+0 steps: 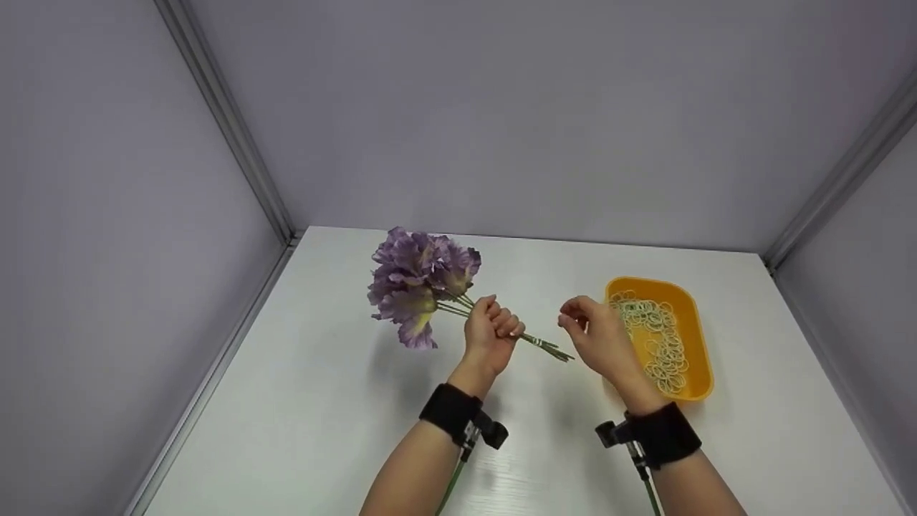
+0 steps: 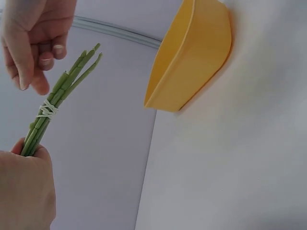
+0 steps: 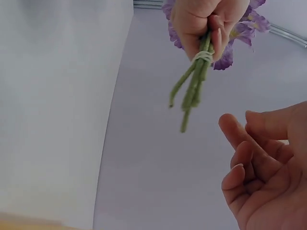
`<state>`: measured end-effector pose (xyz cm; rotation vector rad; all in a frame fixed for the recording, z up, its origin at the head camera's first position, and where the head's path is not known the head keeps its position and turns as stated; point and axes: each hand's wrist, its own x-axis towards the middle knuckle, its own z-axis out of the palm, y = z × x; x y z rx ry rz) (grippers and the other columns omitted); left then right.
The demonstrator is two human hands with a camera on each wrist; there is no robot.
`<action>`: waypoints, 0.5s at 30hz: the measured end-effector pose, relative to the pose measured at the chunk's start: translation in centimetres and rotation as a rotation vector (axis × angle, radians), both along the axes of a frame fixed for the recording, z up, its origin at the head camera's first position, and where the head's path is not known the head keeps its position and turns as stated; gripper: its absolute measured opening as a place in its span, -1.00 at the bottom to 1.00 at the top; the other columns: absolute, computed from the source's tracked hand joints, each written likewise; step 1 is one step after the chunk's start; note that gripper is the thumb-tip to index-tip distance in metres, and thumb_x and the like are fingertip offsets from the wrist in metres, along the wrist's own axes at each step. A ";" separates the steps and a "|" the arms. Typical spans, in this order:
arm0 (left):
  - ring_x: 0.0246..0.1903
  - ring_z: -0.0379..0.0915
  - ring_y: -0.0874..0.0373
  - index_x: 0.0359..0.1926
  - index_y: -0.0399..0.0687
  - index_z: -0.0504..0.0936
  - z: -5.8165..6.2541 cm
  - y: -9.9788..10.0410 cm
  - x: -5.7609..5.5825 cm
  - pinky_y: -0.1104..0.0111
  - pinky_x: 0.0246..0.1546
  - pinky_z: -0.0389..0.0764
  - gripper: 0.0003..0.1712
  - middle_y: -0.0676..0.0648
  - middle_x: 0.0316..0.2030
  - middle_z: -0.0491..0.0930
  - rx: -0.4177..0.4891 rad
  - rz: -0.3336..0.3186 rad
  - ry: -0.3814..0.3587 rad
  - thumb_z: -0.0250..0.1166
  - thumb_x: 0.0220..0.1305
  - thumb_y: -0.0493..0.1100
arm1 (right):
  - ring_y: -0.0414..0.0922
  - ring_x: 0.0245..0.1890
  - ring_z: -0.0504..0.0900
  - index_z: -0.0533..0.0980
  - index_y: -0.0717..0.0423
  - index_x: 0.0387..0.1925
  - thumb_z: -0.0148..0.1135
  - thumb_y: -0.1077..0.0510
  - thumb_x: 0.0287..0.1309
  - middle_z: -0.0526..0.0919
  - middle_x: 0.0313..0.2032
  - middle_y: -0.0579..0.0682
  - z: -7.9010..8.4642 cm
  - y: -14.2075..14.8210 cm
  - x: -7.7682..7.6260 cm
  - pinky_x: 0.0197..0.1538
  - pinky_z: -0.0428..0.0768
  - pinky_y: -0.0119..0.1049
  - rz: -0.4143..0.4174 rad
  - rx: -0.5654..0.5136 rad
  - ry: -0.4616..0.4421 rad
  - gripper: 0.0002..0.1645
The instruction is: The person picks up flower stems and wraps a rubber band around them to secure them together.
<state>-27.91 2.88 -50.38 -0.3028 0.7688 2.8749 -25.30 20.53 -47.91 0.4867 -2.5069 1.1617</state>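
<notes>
My left hand (image 1: 493,333) grips a bunch of purple artificial flowers (image 1: 415,279) by the green stems, holding it above the table with the blooms toward the upper left. A pale rubber band (image 2: 47,109) is wound several times around the stems (image 2: 60,91), just past my fist. The free stem ends point right, toward my right hand (image 1: 596,335). That hand hovers beside the stem ends with loosely bent fingers (image 3: 235,179) and nothing between them, apart from the stems in the right wrist view.
An orange-yellow tray (image 1: 693,337) with many pale rubber bands (image 1: 668,358) stands on the white table (image 1: 301,401), right behind my right hand. Grey panels (image 1: 501,129) enclose the table at the back and sides. Each wrist wears a black strap (image 1: 450,412) with a camera and green cable.
</notes>
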 end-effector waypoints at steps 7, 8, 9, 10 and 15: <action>-0.79 -0.06 0.30 -0.72 0.06 0.04 0.6 -1.1 -0.6 0.44 -0.65 0.11 -0.49 0.14 -0.81 0.03 0.114 0.061 -0.004 -0.16 0.44 -0.20 | -0.19 -0.54 0.40 0.65 0.13 -0.31 0.22 0.16 0.33 0.64 -0.45 -0.06 -1.4 1.7 0.5 -0.44 0.39 -0.34 0.118 0.024 -0.173 -0.85; -0.80 -0.06 0.30 -0.72 0.06 0.04 0.7 -1.2 -0.7 0.45 -0.66 0.11 -0.49 0.14 -0.81 0.03 0.126 0.062 -0.006 -0.17 0.44 -0.19 | -0.19 -0.52 0.41 0.66 0.12 -0.31 0.22 0.14 0.33 0.65 -0.43 -0.06 -1.6 1.8 0.6 -0.42 0.40 -0.34 0.150 0.027 -0.190 -0.84; -0.80 -0.06 0.31 -0.73 0.07 0.03 0.8 -1.3 -0.7 0.45 -0.66 0.11 -0.49 0.14 -0.82 0.03 0.138 0.060 -0.006 -0.17 0.44 -0.19 | -0.19 -0.52 0.40 0.66 0.11 -0.31 0.21 0.13 0.34 0.65 -0.42 -0.06 -1.7 2.0 0.5 -0.41 0.39 -0.34 0.179 0.026 -0.207 -0.83; -0.80 -0.06 0.30 -0.73 0.07 0.03 0.8 -1.4 -0.7 0.45 -0.66 0.12 -0.49 0.14 -0.82 0.03 0.155 0.056 -0.007 -0.17 0.43 -0.19 | -0.18 -0.50 0.40 0.66 0.10 -0.31 0.20 0.12 0.34 0.65 -0.41 -0.04 -1.8 2.1 0.5 -0.40 0.39 -0.34 0.207 0.014 -0.233 -0.82; -0.82 -0.06 0.31 -0.75 0.06 0.03 1.1 -1.7 -0.5 0.47 -0.67 0.12 -0.48 0.14 -0.84 0.04 0.228 0.020 0.004 -0.17 0.41 -0.20 | -0.14 -0.43 0.40 0.64 0.16 -0.28 0.16 0.13 0.37 0.61 -0.39 0.07 -2.1 2.5 0.5 -0.32 0.36 -0.35 0.280 -0.134 -0.372 -0.79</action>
